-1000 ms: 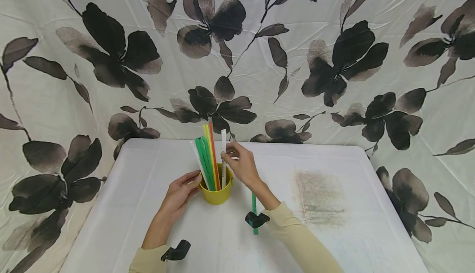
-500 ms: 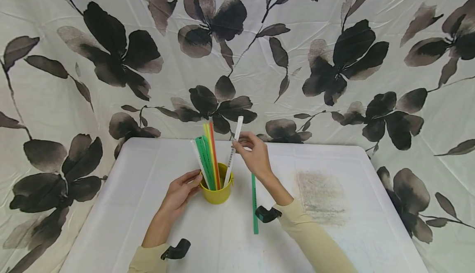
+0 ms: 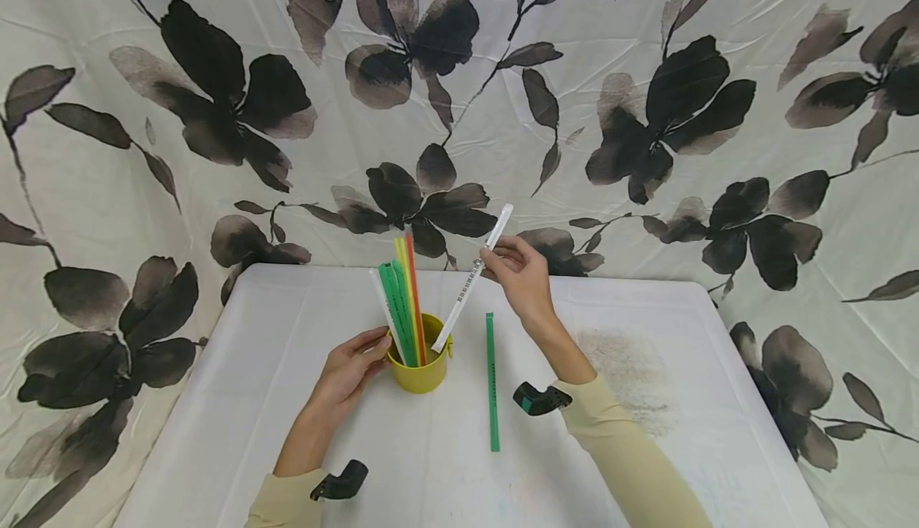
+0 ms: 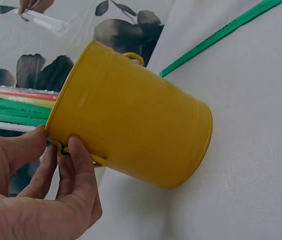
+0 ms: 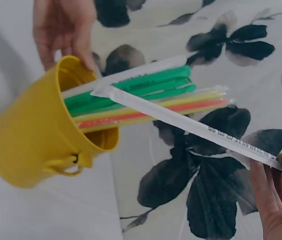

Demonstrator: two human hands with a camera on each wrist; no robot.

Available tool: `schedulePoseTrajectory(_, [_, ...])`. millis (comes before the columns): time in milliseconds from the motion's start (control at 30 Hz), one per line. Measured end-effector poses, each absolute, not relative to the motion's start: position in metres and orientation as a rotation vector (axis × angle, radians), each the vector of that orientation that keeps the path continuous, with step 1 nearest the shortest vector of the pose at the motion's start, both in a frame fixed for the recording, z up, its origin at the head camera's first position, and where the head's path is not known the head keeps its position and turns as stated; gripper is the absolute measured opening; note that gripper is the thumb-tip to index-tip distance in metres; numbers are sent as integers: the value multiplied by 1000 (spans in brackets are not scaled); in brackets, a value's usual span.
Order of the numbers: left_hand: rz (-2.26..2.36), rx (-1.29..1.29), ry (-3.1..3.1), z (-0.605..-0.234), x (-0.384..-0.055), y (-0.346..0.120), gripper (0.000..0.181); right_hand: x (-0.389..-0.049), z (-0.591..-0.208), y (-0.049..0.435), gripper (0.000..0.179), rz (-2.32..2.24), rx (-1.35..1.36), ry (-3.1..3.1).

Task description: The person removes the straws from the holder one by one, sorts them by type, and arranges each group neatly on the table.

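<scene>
A small yellow bucket [image 3: 419, 380] stands on the table, holding several upright straws: green-wrapped straws [image 3: 396, 313], a white one, and yellow and red ones in clear wrap. My left hand [image 3: 348, 372] pinches the bucket's rim beside its handle lug, as the left wrist view shows. With thumb and fingers, my right hand [image 3: 522, 277] pinches a white paper-wrapped straw [image 5: 191, 122] near its upper end. That straw leans to the right, and its lower end shows just outside the bucket's mouth. Right of the bucket, a green-wrapped straw [image 3: 491, 384] lies on the table.
The white-covered table [image 3: 237, 368] has a brownish smudged patch [image 3: 628, 376] on its right side. Behind its far edge hangs a white cloth with dark flowers [image 3: 409, 41]. Black camera mounts [image 3: 542, 399] sit at both wrists.
My right hand has moved up and to the right, drawing the white straw out of the bucket and tilting it. The left hand and bucket have stayed in place.
</scene>
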State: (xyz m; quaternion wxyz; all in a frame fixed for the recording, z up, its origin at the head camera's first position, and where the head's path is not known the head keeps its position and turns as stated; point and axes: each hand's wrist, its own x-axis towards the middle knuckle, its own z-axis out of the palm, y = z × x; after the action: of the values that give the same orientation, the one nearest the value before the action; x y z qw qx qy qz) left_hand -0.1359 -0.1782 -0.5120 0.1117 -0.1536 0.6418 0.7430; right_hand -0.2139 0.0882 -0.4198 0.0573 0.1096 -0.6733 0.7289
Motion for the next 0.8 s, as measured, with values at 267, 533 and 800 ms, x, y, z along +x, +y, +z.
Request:
schedulePoseTrajectory(267, [2190,-458,1868,-510,-135,-178,47,-216,-419,107,34,2233,278,-2038])
schedulePoseTrajectory(533, [2189,-459,1861,-510,-135,-179,47,-215,-429,128,36,2213,183,-2074])
schedulePoseTrajectory(800, [2188,-437,1864,-512,-135,-180,47,-210,-445,143,34,2173,87,-2133])
